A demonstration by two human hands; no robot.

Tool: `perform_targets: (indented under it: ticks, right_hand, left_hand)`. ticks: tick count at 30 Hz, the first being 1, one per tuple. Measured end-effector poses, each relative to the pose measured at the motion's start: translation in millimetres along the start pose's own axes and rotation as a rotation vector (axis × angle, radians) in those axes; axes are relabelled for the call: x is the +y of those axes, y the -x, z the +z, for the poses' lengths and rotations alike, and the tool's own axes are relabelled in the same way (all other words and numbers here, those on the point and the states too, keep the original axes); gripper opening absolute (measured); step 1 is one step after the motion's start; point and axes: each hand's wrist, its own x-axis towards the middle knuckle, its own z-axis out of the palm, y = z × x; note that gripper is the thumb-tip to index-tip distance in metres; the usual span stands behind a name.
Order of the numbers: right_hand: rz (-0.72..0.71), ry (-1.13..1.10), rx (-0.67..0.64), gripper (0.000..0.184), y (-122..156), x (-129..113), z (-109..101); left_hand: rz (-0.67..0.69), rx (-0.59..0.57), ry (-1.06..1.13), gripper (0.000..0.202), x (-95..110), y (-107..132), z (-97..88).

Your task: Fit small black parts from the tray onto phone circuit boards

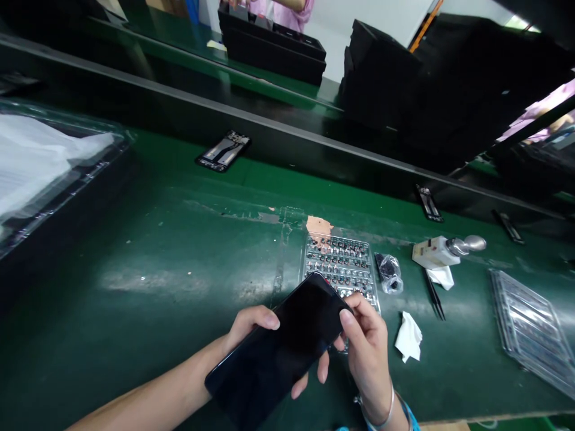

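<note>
A black phone screen panel (283, 347) lies face up across both of my hands, tilted over the green bench. My left hand (256, 323) grips its left side, thumb on the edge and fingers curling out from underneath. At the upper right corner, my right hand (366, 335) pinches the panel between thumb and fingers. Just behind the panel, and partly covered by it, is a clear plastic tray (339, 260) with rows of small components. What faces down under the panel is hidden.
Right of the tray are a small plastic bag (390, 274), a pump bottle (433, 251), black tweezers (435, 296) and a crumpled white tissue (408, 338). Stacked clear trays (532, 320) sit far right. An opened phone frame (224, 151) lies by the back ledge. A co-worker's pink sleeve (303, 13) shows beyond.
</note>
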Motion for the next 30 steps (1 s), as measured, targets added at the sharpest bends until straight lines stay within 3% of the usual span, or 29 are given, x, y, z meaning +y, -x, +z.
perform_targets:
  ticks: [8,10,12,14,16,18,21,25,30]
  right_hand:
    - [-0.021,0.133,0.039,0.014,-1.6,0.4,-0.2]
    - [-0.085,0.300,0.111,0.013,-4.1,-0.8,0.2]
    - [-0.191,0.472,0.100,0.030,-4.8,-1.7,2.5]
    - [-0.278,0.579,-0.082,0.051,-2.0,-1.3,7.5]
    - [-0.327,0.661,-0.302,0.067,4.1,0.7,14.0]
    - [-0.382,0.752,-0.347,0.062,9.7,2.5,18.4]
    - [-0.312,0.735,-0.130,0.036,4.1,-1.2,14.1]
    - [0.081,0.286,0.072,0.024,-55.4,-16.9,-6.5]
    - [0.049,0.244,0.254,0.017,-178.3,-24.7,-23.0]
  left_hand:
    - [0.037,0.027,-0.016,0.072,-2.5,0.8,-0.5]
    - [0.133,0.160,-0.035,0.065,-0.9,3.3,2.8]
    - [0.289,0.372,-0.107,0.054,3.8,5.9,7.5]
    - [0.485,0.576,-0.240,0.045,10.1,7.7,11.3]
    - [0.656,0.731,-0.391,0.055,15.2,8.0,12.6]
    - [0.744,0.818,-0.554,0.072,17.1,7.0,11.3]
    - [0.708,0.857,-0.806,0.089,12.8,4.9,8.4]
    - [0.531,0.908,-1.231,0.082,2.4,3.9,8.7]
    - [0.269,0.816,-1.725,0.074,-5.1,3.6,0.4]
